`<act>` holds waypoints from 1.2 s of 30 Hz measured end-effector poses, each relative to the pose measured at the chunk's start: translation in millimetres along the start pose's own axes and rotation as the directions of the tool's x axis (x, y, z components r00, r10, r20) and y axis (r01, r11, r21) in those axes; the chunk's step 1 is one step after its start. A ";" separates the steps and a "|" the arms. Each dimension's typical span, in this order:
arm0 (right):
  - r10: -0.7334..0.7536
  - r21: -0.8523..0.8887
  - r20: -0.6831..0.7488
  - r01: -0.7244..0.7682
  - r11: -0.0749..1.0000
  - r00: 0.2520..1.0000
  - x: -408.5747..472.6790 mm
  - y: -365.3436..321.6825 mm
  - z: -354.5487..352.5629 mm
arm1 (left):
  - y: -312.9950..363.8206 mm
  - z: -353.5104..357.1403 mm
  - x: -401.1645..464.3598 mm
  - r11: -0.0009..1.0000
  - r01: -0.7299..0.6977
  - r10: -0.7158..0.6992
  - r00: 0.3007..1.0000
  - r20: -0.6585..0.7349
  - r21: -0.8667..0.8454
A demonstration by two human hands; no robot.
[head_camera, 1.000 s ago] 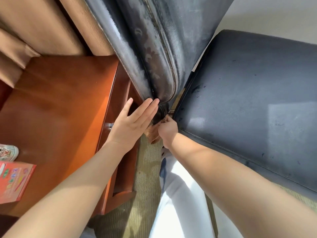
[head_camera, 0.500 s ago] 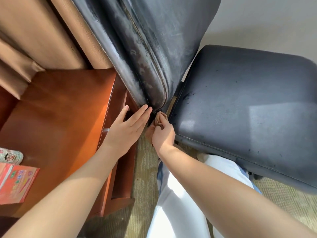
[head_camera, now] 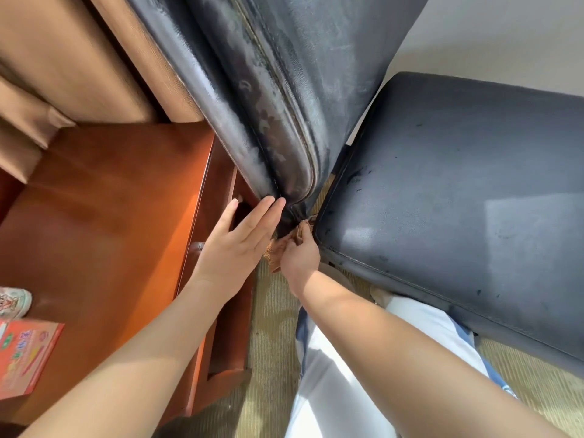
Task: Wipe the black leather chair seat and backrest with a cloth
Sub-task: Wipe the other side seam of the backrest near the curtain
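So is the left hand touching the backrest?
Touching. The head view shows the left hand open, its straight fingertips laid against the backrest's lower edge.

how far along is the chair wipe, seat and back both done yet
Not done. In hand: the right hand grips the brown cloth at the bottom corner of the backrest, while the left hand lies flat against that corner. Left: the backrest shows cloudy grey patches along its edge, and the seat has dark specks and a dull film. No part looks clearly finished.
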State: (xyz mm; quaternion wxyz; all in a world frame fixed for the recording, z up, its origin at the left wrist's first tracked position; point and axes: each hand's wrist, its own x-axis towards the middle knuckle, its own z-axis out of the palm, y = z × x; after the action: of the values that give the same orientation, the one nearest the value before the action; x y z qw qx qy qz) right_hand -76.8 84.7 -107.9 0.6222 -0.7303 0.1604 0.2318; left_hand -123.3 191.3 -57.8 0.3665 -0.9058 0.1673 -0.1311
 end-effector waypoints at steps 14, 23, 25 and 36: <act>0.108 0.090 0.120 -0.119 0.989 0.987 5.9 -15.9 -9.9 | -4.9 -0.8 5.5 0.991 -0.029 0.016 0.995 0.101 0.129; -0.242 -0.107 0.078 0.250 0.962 0.967 -18.7 -12.1 -20.1 | -8.9 -13.2 4.3 0.990 -0.045 0.016 0.977 0.213 0.133; -0.230 -0.135 0.105 0.243 0.961 0.968 -17.1 -12.9 -22.4 | -10.1 -13.3 6.3 0.991 -0.037 0.013 0.982 0.189 0.129; -0.041 -0.071 0.071 0.046 0.996 0.997 -7.6 -6.7 -1.0 | -5.5 -0.4 4.8 0.994 -0.029 0.015 0.991 0.134 0.101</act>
State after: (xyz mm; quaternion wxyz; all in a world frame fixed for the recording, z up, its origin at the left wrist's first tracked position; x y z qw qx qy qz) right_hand -79.5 84.5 -98.1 0.6053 -0.7472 0.1142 0.2493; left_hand -117.9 192.8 -53.1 0.4245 -0.8906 0.1454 -0.0749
